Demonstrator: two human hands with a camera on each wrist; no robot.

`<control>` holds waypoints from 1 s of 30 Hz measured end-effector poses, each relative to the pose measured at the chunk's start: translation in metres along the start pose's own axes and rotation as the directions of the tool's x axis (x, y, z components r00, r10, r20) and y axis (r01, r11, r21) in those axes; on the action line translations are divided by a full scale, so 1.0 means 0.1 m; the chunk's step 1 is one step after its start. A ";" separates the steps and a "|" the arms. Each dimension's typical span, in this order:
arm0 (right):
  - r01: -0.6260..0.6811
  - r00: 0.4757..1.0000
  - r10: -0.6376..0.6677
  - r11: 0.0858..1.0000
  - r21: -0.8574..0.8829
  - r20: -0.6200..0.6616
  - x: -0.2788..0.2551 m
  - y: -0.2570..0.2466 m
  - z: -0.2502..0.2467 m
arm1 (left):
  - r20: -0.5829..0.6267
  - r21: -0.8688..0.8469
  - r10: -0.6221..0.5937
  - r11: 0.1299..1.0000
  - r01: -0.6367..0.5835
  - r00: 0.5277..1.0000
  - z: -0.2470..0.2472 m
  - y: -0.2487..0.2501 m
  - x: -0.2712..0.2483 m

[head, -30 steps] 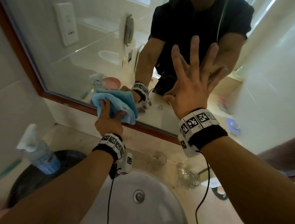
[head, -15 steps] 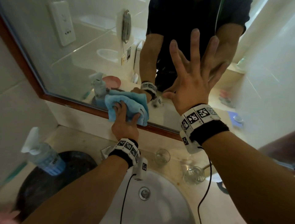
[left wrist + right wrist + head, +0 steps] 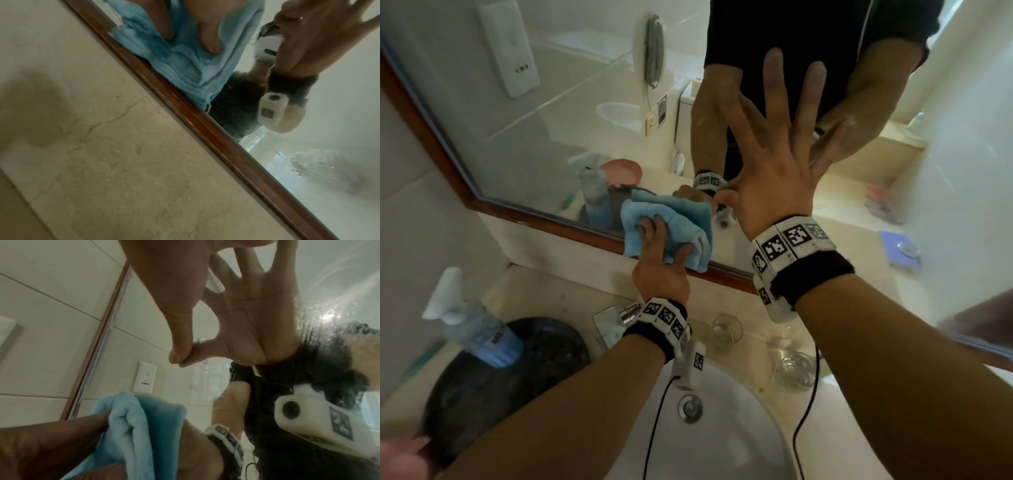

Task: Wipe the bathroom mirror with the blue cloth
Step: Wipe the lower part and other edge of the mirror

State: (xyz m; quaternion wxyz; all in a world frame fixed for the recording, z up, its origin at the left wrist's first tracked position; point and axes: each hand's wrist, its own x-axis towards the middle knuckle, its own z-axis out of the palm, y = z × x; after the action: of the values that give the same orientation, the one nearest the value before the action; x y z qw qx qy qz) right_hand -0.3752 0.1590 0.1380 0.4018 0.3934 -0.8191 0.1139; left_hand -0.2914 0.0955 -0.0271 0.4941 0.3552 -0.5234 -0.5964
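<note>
The blue cloth (image 3: 671,219) is bunched against the bottom edge of the mirror (image 3: 571,102), partly over its brown wooden frame (image 3: 544,219). My left hand (image 3: 664,253) grips it, fingers dug into the folds and thumb on its right side. The left wrist view shows those fingers (image 3: 207,32) pressing into the cloth (image 3: 185,68) on the glass. My right hand (image 3: 780,164) lies flat on the mirror just right of the cloth, fingers spread and holding nothing. In the right wrist view the right hand (image 3: 164,280) meets its reflection, with the cloth (image 3: 131,426) below.
Below the mirror is a beige stone counter (image 3: 558,284) with a white sink (image 3: 722,428). A spray bottle (image 3: 479,335) stands on a dark round tray (image 3: 517,377) at the left. Two glasses (image 3: 726,330) (image 3: 794,370) stand behind the sink, under my right wrist.
My left hand has slid the cloth to the right along the mirror's bottom edge, closer to my right hand. The right hand has stayed flat on the glass.
</note>
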 end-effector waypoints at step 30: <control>0.092 0.989 -0.084 0.994 0.061 -0.122 0.24 -1.28 0.06 | -0.058 -0.295 -0.118 0.951 0.096 0.991 -1.10 0.08 1.09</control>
State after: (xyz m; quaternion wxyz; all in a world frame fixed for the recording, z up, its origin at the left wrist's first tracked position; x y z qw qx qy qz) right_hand -0.2931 0.0575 0.1354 0.4411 0.4349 -0.7712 0.1465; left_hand -0.2150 -0.0393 -0.0312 0.5273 0.3283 -0.3912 -0.6791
